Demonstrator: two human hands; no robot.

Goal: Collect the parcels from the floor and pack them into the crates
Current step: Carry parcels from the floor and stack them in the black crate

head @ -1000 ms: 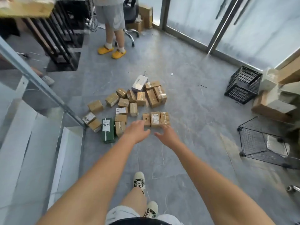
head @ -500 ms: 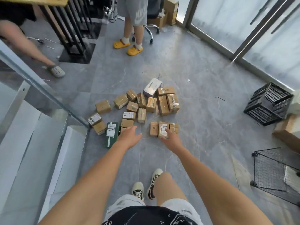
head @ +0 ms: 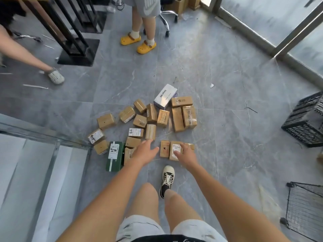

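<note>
1. At your fingertips, nothing is being held: the fingers of your right hand (head: 186,153) are lying loose and spread over the labelled parcel (head: 175,150), and whether they are touching it I cannot tell.
2. Your left hand (head: 145,150) is reaching with its fingers straight and apart, hovering over the small brown parcel (head: 129,154) beside the green box (head: 114,155). Close each hand across a parcel's short sides, thumb opposite fingers, before lifting.
3. Around your hands, the narrow parcel (head: 164,148) is sitting just beside the labelled one, touching or nearly so. Judging by that, lifting straight up is safer than dragging, so the neighbour is not being pulled along.
4. Beyond them, the rest of the parcels are lying scattered on the grey floor (head: 218,137), among them a white box (head: 165,96) at the far edge. None are packed yet.
5. Farther out, the black plastic crate (head: 304,127) and the wire crate (head: 305,212) are waiting well apart on your right, so you are probably carrying each load across; take only what each hand grips firmly.
</note>
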